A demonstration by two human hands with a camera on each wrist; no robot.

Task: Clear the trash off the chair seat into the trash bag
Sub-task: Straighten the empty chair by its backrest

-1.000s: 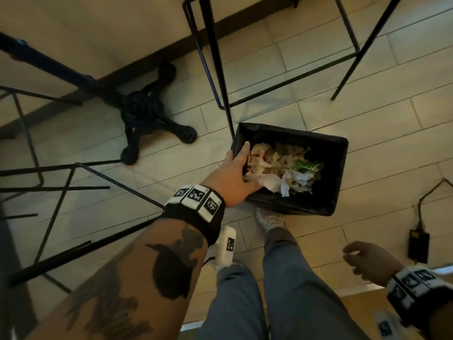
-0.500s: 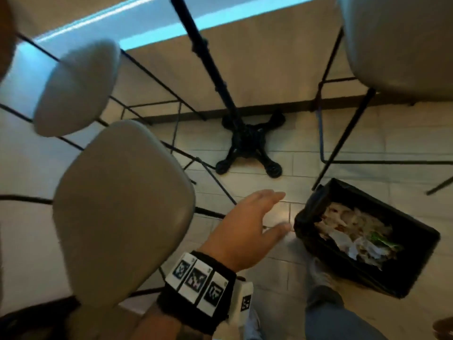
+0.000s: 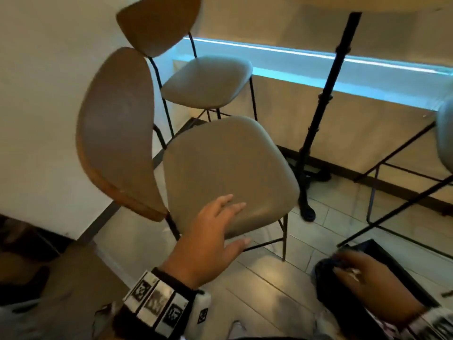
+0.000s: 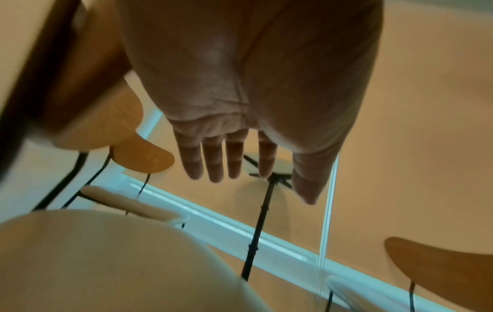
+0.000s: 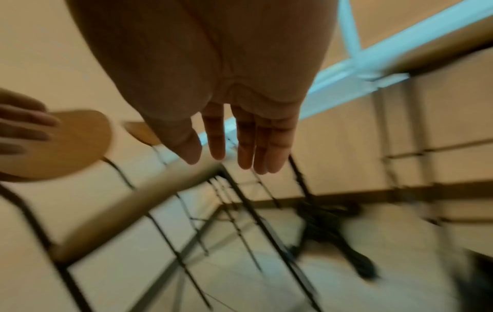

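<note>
The chair seat is a grey padded cushion in the middle of the head view, with a wooden backrest on its left. No trash shows on it. My left hand hovers over the seat's near edge, fingers spread and straight, holding nothing; the left wrist view shows the same open left hand above the seat. The black trash bag stands on the floor at lower right, its contents hidden. My right hand is blurred above it; in the right wrist view the right hand is straight-fingered and empty.
A second chair stands behind the first, close to the wall on the left. A black table pedestal with a footed base rises right of the seat. Another chair and its thin black legs fill the right edge. The floor is pale tile.
My view has swung from the bag on the floor up to the chair. My left hand left the bag's rim and moved over the seat. My right hand came forward over the bag.
</note>
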